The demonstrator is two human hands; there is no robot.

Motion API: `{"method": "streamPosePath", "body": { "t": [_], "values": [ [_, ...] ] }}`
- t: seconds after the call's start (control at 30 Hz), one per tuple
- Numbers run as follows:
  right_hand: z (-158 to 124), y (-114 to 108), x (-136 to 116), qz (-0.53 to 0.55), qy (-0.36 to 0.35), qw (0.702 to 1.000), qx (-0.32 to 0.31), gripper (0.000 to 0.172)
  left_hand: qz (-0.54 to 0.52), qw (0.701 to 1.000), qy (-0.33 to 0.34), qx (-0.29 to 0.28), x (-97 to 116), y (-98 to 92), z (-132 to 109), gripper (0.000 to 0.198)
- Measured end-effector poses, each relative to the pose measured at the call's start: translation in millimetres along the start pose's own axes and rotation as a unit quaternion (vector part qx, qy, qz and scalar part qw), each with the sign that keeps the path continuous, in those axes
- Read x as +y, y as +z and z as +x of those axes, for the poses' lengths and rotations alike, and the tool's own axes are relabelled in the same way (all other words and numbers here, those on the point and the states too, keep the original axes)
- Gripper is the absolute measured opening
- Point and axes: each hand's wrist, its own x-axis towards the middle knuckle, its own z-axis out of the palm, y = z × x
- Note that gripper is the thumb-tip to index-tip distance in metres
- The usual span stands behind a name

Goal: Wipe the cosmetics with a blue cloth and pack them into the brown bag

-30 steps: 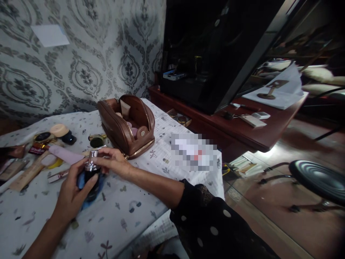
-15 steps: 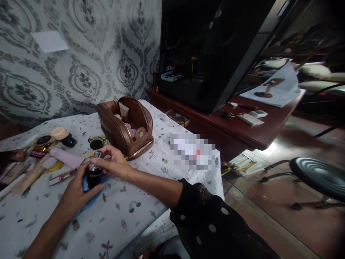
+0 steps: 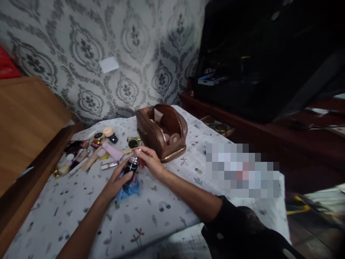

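A small black bottle (image 3: 131,168) with a silver top stands upright near the middle of the table. My left hand (image 3: 116,181) is wrapped round its body, with a blue cloth (image 3: 129,189) bunched under the hand and bottle. My right hand (image 3: 149,161) pinches the silver top from the right. Just behind my hands stands an open brown leather pouch (image 3: 161,131) with tubes and pink items inside.
Several cosmetics lie scattered at the table's left (image 3: 91,154): tubes, compacts, a pink tube, small jars. A wooden board (image 3: 24,129) leans at the left edge. A dark red cabinet (image 3: 258,136) with a black screen stands at the right, beside the patterned tablecloth (image 3: 151,216).
The camera has swung left and pulled back, so hands and bottle appear further right and smaller. Both hands stay on the bottle, which now stands more upright on the cloth.
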Motion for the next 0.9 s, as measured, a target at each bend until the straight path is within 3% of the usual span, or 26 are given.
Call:
{"method": "streamPosePath", "body": {
  "t": [0.27, 0.5, 0.63, 0.7, 0.83, 0.9],
  "values": [
    [-1, 1, -6, 0.029, 0.010, 1.000, -0.007, 0.046, -0.050, 0.998, -0.015, 0.040, -13, 3.3, 4, 0.075],
    [2, 3, 12, 0.017, 0.016, 0.999, -0.037, 0.057, 0.074, 0.969, 0.034, 0.235, -9, 13.4, 12, 0.066],
    [3, 6, 19, 0.058, -0.011, 0.998, -0.032, 0.055, 0.178, 0.959, 0.064, 0.211, 2, 5.9, 16, 0.052],
    [3, 8, 17, 0.072, -0.011, 0.997, -0.028, 0.057, 0.244, 0.942, 0.085, 0.212, 12, -3.6, 17, 0.047],
    [-1, 13, 12, 0.049, 0.023, 0.997, -0.049, 0.053, 0.330, 0.877, 0.188, 0.295, 40, -18.6, 17, 0.035],
    [-3, 13, 10, 0.045, 0.044, 0.996, -0.064, 0.050, 0.367, 0.851, 0.254, 0.277, 49, -20.0, 20, 0.032]
  ]
}}
